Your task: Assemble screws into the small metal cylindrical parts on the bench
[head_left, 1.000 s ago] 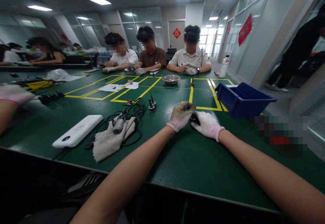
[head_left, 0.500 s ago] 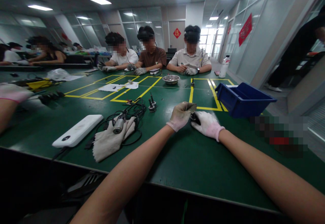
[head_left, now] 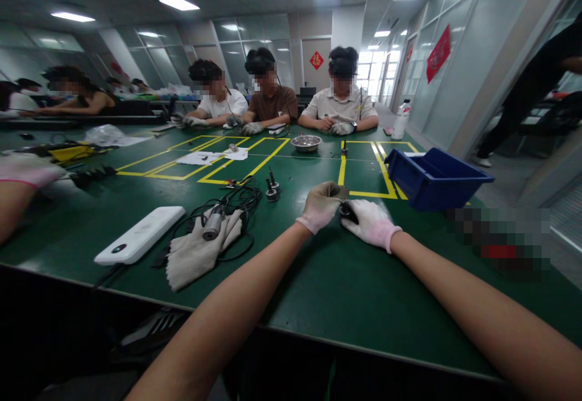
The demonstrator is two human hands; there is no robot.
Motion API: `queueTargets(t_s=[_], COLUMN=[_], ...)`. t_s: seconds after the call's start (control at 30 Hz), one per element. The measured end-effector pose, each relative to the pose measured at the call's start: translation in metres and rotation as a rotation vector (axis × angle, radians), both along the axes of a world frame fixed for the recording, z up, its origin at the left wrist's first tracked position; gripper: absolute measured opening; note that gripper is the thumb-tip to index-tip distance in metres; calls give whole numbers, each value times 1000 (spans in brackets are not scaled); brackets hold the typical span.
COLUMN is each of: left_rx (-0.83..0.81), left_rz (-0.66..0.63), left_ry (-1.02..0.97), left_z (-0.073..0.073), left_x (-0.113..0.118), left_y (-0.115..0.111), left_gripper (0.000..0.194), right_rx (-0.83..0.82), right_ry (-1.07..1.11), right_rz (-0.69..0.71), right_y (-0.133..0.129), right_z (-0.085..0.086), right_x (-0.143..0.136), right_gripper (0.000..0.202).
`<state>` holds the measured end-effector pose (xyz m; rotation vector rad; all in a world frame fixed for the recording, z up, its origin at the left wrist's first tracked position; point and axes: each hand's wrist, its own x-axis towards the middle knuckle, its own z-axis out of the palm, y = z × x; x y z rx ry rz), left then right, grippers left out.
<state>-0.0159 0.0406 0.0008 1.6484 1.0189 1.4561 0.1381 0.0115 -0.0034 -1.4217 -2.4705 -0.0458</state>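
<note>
Both of my hands wear whitish gloves with pink cuffs and meet above the green table (head_left: 300,286). My right hand (head_left: 370,222) is closed round a small dark round part (head_left: 347,212). My left hand (head_left: 322,206), its glove stained at the fingers, is pinched just above that part; what lies between its fingertips is too small to make out. To the left of my hands, dark metal parts with upright shafts (head_left: 271,193) stand on the table.
A blue bin (head_left: 439,180) stands at the right, a metal bowl (head_left: 306,143) farther back. At left lie a white power bank (head_left: 140,234), cables and a metal cylinder on a grey glove (head_left: 193,258). Another person's gloved hand (head_left: 30,169) is at far left; people sit opposite.
My hands have shifted very slightly left and keep their hold. The other person's gloved hand at far left has moved a little right.
</note>
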Motion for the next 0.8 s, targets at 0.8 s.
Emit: queueTargets(t_s=[0.8], left_rx=[-130], left_rz=[-17], left_ry=[-53], left_z=[11], left_x=[-10], left_y=[0], left_gripper=[24], right_rx=[20], right_ry=[21], right_rz=[35], right_y=[2], right_z=[-3], right_x=[1], right_gripper=[37])
